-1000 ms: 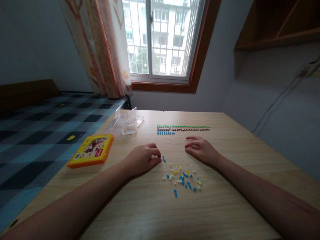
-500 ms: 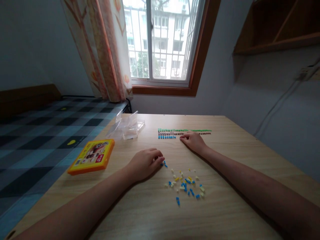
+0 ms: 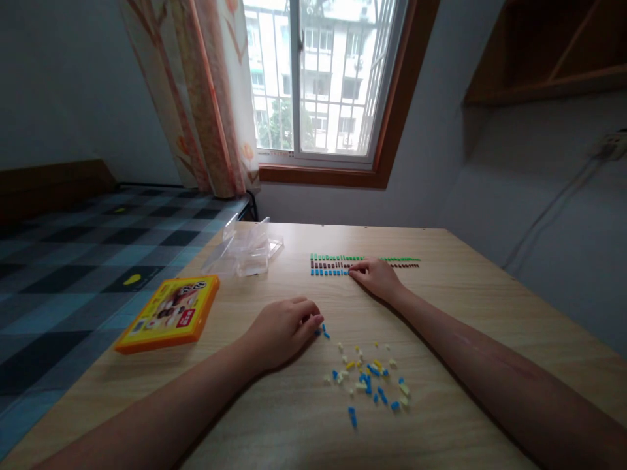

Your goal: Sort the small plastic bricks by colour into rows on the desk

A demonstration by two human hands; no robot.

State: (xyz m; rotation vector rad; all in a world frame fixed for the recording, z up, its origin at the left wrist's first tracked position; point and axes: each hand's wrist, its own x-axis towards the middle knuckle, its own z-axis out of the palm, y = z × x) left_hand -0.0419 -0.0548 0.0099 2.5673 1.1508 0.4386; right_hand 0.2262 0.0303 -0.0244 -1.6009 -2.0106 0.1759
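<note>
Three neat rows of tiny building bricks run across the far part of the table: a green row (image 3: 327, 257), a dark brown row (image 3: 329, 266) and a shorter blue row (image 3: 326, 273). At the right end of the blue row, my right hand (image 3: 377, 277) pinches with thumb and index finger, and a small blue brick shows at its fingertips. My left hand (image 3: 287, 329) rests on the table with curled fingers, thumb and index finger close together. Beside those fingertips lie a few blue bricks (image 3: 326, 331); whatever is between the fingers is hidden.
A loose scatter of blue, yellow and cream bricks (image 3: 368, 384) lies nearer me, between my forearms. On the left are a yellow-orange box (image 3: 169, 313) and clear plastic cases (image 3: 252, 254). A checked bed (image 3: 63, 274) adjoins the table's left side.
My right hand has moved slightly left, bringing its fingertips up to the end of the blue row. My left hand stays near the same bricks; the view has shifted a little.
</note>
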